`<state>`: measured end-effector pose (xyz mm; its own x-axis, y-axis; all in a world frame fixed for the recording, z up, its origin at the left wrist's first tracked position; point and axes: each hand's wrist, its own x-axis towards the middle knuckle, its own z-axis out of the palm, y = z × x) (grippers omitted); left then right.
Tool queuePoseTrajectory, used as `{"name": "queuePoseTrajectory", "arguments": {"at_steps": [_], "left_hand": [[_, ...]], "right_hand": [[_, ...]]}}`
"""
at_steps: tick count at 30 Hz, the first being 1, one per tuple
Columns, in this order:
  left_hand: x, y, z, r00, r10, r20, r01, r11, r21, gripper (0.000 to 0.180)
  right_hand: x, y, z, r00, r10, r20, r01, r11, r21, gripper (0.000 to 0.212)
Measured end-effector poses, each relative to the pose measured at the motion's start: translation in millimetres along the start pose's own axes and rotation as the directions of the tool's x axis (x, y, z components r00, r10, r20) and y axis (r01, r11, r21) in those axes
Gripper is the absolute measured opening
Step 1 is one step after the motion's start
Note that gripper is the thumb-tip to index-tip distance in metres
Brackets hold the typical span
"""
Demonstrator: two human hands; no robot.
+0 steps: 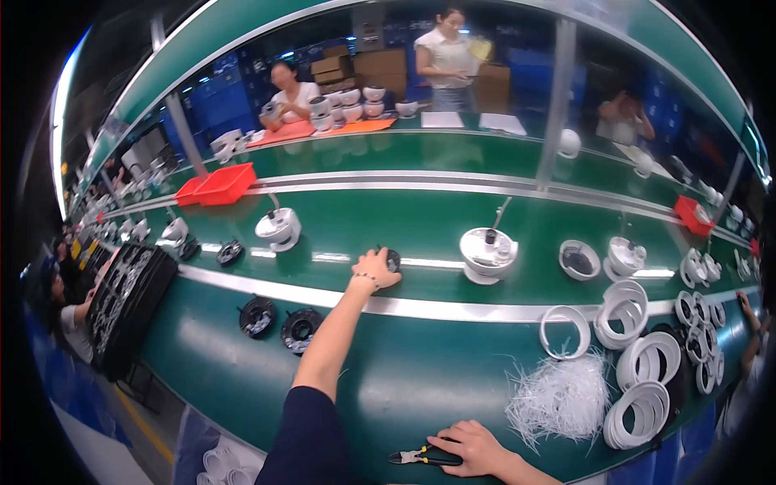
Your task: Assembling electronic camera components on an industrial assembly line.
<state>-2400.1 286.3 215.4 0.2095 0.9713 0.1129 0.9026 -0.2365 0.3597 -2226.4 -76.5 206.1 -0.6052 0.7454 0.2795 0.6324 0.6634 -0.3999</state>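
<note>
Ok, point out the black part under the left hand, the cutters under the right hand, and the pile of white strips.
black part (393, 259), head view, edge showing past the fingers
cutters (414, 457), head view, handles
pile of white strips (559, 398), head view, middle

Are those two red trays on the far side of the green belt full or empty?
Empty, as far as the view shows: the red trays show only plain red insides, with nothing standing above their rims.

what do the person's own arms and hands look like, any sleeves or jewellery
The left arm has a dark navy sleeve over the upper arm, ending near the elbow; the forearm below it is bare. A thin beaded bracelet circles the left wrist. The left hand and right hand are ungloved, and the right forearm shows no sleeve.
</note>
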Motion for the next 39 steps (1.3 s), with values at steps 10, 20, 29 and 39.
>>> {"name": "queuePoseTrajectory", "arguments": {"at_steps": [10, 20, 29, 39], "left_hand": [[-28, -50, -37, 1.0, 0.021, -0.017, -0.024, 0.984, -0.174, 0.044], [-201, -143, -142, 0.815, -0.223, -0.534, 0.21, 0.974, -0.086, 0.047], [-294, -257, -83, 0.724, -0.636, -0.266, 0.684, 0.711, 0.162, 0.08], [-195, -228, -152, 0.765, -0.19, -0.615, 0.258, 0.966, 0.023, 0.054]], "right_hand": [[3, -6, 6, 1.0, -0.026, -0.015, 0.026, 1.0, 0.008, 0.053], [20, -18, 1, 0.999, 0.045, -0.021, -0.045, 0.998, -0.033, 0.053], [32, -29, 2, 0.994, 0.065, -0.083, -0.07, 0.995, -0.067, 0.048], [43, -32, 13, 0.977, 0.128, -0.169, -0.147, 0.984, -0.101, 0.048]]}}
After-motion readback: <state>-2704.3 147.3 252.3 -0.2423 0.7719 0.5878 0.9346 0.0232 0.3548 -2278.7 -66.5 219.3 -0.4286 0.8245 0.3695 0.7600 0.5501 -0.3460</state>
